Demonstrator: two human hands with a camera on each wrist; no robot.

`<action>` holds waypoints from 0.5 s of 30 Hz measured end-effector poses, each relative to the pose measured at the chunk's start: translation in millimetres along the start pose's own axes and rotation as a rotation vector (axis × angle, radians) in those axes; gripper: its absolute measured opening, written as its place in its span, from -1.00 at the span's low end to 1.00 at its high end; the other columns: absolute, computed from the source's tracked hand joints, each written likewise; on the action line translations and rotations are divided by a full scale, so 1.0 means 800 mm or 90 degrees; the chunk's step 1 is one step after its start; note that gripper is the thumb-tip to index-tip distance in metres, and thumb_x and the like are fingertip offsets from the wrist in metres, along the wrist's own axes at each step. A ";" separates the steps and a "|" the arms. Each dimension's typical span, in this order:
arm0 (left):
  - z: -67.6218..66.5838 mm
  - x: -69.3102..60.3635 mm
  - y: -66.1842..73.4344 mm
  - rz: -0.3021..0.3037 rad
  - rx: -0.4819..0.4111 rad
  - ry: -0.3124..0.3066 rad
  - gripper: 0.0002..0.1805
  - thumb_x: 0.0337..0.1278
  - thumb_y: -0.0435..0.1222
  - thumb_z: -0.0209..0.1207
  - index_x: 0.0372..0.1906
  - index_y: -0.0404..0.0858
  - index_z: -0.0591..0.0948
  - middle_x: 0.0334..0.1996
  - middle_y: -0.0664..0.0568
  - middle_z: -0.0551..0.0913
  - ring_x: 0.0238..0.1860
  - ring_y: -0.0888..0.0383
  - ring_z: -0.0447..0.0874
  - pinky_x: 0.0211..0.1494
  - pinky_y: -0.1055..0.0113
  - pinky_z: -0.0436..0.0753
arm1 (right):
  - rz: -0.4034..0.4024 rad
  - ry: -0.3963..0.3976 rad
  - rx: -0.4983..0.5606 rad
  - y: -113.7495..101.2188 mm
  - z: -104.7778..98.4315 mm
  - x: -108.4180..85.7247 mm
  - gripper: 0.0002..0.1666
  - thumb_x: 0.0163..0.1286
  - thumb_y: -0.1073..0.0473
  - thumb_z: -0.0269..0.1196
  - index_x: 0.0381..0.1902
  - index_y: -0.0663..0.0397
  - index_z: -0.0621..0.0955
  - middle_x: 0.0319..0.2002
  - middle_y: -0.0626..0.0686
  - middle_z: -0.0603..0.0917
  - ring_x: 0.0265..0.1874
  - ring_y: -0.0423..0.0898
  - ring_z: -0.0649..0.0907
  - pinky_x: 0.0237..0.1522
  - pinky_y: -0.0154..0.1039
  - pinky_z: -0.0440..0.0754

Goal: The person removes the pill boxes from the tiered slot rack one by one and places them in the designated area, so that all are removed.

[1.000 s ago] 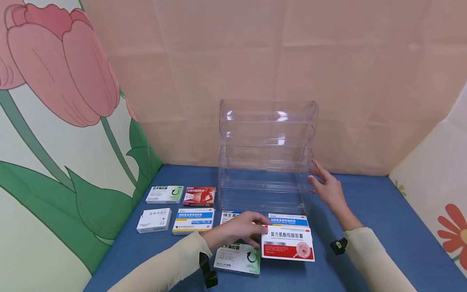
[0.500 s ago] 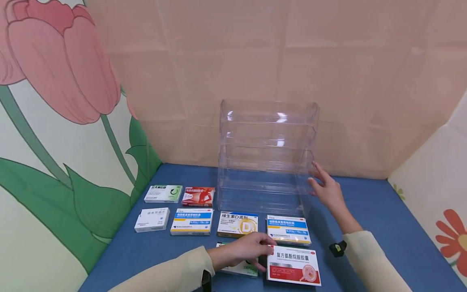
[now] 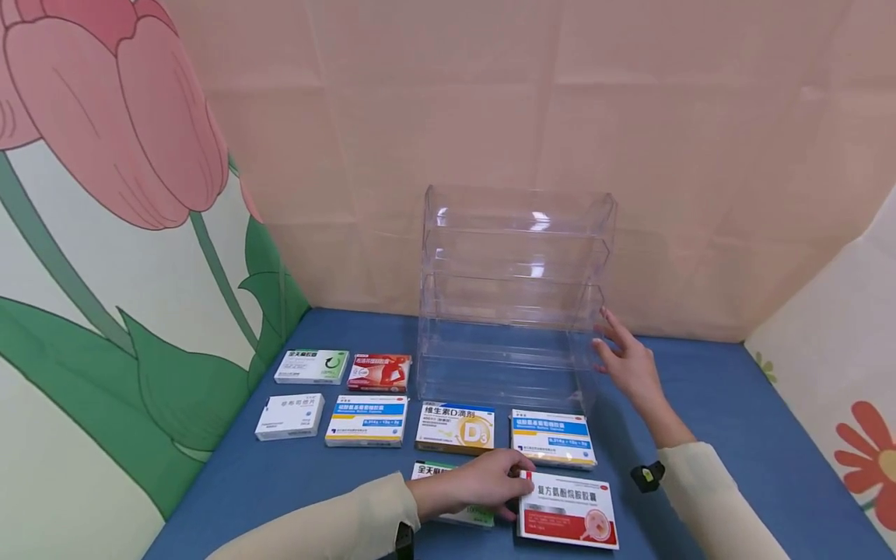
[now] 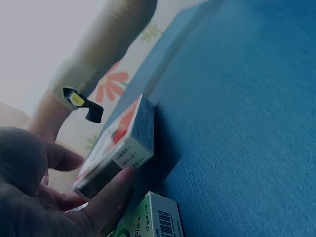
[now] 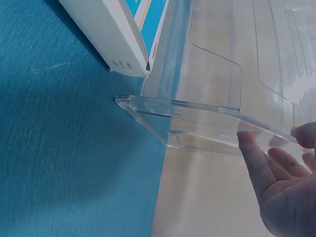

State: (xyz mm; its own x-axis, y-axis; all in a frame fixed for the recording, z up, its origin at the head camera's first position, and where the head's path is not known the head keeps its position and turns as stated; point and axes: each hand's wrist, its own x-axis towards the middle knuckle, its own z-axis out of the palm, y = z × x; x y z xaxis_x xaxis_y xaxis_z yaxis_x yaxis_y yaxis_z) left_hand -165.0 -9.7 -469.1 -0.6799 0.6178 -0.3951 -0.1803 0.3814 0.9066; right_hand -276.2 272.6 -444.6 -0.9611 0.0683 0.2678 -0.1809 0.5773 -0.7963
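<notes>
My left hand (image 3: 483,482) pinches the left end of a white and red medicine box (image 3: 568,509) near the front of the table. In the left wrist view, one finger (image 4: 111,197) lies along the near end of the box. A green and white medicine box (image 3: 469,515) is partly hidden beneath that hand. My right hand (image 3: 630,369) touches the right side of a clear tiered plastic rack (image 3: 511,311) with extended fingers. The right wrist view shows its fingertips (image 5: 245,139) against the clear side panel.
Behind the hands lie a vitamin D box (image 3: 455,428) and a blue and white box (image 3: 553,437). Several more medicine boxes sit at left, including a red box (image 3: 379,373) and a plain white box (image 3: 289,417). The blue tabletop (image 3: 700,404) meets a pink backdrop (image 3: 700,155).
My left hand has brought the white and red box down and toward the front, off the blue and white box it partly covered. The right hand stays at the rack's side.
</notes>
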 end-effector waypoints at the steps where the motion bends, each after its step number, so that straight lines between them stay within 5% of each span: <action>1: 0.000 0.000 -0.001 -0.001 0.014 0.001 -0.66 0.38 -0.35 0.18 0.19 -0.31 0.57 -0.18 -0.05 0.54 -0.30 0.07 0.68 -0.38 0.24 0.76 | 0.001 0.000 0.000 0.001 0.001 -0.001 -0.17 0.57 0.15 0.16 0.61 -0.47 0.08 0.40 0.26 0.46 0.17 0.30 0.63 -0.22 -0.11 0.75; 9: -0.007 -0.015 0.011 0.024 0.096 0.000 -0.47 0.33 -0.29 0.25 0.35 -0.33 0.46 0.16 -0.10 0.55 -0.26 0.07 0.74 -0.29 0.23 0.76 | -0.001 0.001 0.002 -0.005 -0.002 -0.004 -0.18 0.56 0.15 0.17 0.61 -0.46 0.10 0.40 0.23 0.47 0.14 0.26 0.66 -0.25 -0.16 0.76; 15: -0.027 -0.037 0.022 0.055 0.149 -0.002 -0.41 0.35 -0.21 0.23 0.41 -0.29 0.42 0.26 -0.12 0.52 -0.30 0.09 0.76 -0.20 0.32 0.69 | 0.000 -0.033 -0.073 -0.009 -0.020 -0.007 -0.23 0.59 0.02 0.12 0.63 -0.34 0.08 0.42 0.28 0.43 0.10 0.29 0.67 -0.11 0.05 0.73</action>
State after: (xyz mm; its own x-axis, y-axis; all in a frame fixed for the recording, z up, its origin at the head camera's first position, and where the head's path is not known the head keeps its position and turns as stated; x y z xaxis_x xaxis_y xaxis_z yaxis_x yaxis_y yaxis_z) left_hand -163.4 -36.1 -438.2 -0.6838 0.6568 -0.3178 0.0484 0.4754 0.8784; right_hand -266.1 280.8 -431.6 -0.9710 0.0283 0.2372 -0.1584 0.6672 -0.7279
